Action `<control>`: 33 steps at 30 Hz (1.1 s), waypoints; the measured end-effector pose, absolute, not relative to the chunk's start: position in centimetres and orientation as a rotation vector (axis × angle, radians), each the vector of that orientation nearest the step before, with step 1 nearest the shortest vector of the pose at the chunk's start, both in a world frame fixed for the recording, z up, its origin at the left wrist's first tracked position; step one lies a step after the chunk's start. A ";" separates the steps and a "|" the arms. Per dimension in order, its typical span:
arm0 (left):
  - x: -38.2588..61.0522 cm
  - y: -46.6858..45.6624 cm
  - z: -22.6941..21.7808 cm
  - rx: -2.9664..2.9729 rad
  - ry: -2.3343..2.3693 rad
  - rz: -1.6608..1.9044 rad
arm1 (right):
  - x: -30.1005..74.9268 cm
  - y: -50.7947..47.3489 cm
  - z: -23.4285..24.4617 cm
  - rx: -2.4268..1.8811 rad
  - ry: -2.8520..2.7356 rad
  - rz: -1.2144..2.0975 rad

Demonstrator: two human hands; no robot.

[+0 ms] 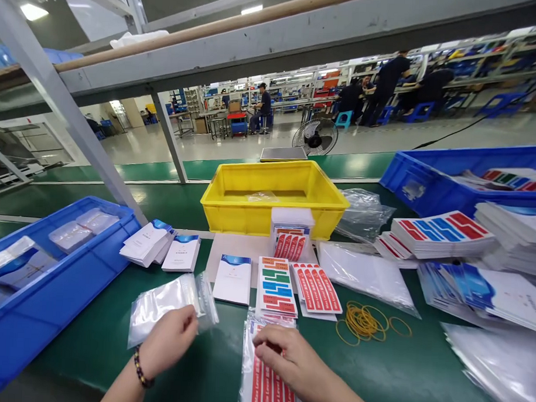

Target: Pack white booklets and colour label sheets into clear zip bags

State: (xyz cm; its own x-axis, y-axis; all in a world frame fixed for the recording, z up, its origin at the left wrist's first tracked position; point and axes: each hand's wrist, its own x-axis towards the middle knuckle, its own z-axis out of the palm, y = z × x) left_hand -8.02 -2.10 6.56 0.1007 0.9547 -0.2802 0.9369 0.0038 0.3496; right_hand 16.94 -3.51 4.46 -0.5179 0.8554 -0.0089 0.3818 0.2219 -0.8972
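My left hand (169,340) is closed on the edge of a clear zip bag (168,303) lying on the green mat, lifting its near corner. My right hand (289,357) rests with curled fingers on a clear bag holding a red-striped sticker sheet (266,382), pinching its top edge. Just beyond lie a multicoloured sticker sheet (277,285), a red sticker sheet (316,289) and a small white-and-blue booklet (232,278).
A yellow bin (274,195) stands at the centre back, with blue bins at left (49,287) and right (449,172). Rubber bands (367,323), stacks of sticker sheets (442,233), booklets (484,293) and clear bags (500,361) lie at the right. People work far behind.
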 end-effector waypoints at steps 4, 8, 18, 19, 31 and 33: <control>-1.8 -3.7 5.8 2.159 1.567 0.134 | 15.7 -3.2 3.0 -1.328 -1.844 1.281; 1.2 -2.6 4.6 2.137 1.404 0.288 | 16.5 -2.7 1.4 -1.425 -2.036 0.772; 3.9 0.8 2.5 1.581 1.168 0.636 | 17.3 -2.4 0.3 -1.581 -2.173 0.792; 3.9 0.8 2.3 1.579 1.155 0.630 | 17.3 -2.4 0.5 -1.616 -2.160 0.832; 2.6 0.7 1.1 1.613 1.207 0.685 | 17.2 -1.9 1.4 -1.340 -1.962 0.671; 2.4 0.7 1.0 1.665 1.169 0.672 | 17.3 -1.8 1.5 -1.309 -1.975 0.711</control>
